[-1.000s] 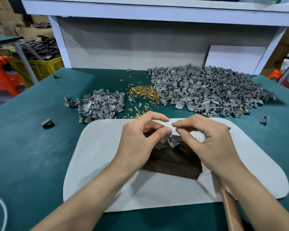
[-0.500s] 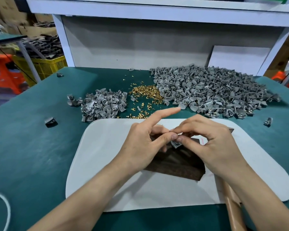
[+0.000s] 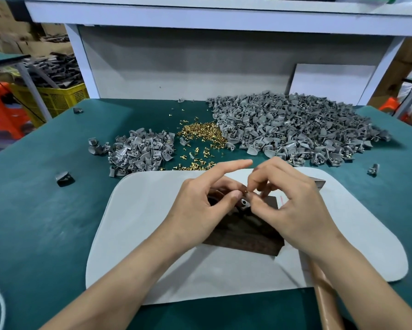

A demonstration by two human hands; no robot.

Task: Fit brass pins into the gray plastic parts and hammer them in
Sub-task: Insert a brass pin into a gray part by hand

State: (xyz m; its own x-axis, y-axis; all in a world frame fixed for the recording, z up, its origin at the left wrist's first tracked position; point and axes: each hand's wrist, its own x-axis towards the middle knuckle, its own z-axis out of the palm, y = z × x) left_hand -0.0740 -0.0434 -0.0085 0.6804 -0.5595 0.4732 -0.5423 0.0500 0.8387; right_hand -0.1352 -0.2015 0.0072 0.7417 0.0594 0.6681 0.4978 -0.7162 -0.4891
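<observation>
- Head view: both hands meet over a dark block [image 3: 247, 236] that lies on a white mat [image 3: 140, 222] on the green table [image 3: 33, 222].
- The right hand [image 3: 293, 206] has its fingers curled, and its fingertips pinch a small brass pin [image 3: 245, 190]; only a glint of the pin shows.
- One gray part [image 3: 244, 203] sits just under the pin, on the block, between the two thumbs. Most of it is covered.
- The left hand [image 3: 200, 206] keeps its index finger straight, with the thumb tip just beside the part. Its other fingers are curled behind, so I cannot tell if it holds the part.
- A hammer handle [image 3: 326, 298] lies under the right forearm and is cut off at the lower edge. A metal corner beyond the right hand may be its head, but it is mostly hidden.
- Loose brass pins [image 3: 200, 132] lie between a small gray pile [image 3: 140, 153] and a large gray pile [image 3: 295, 129] at the far side of the mat.
</observation>
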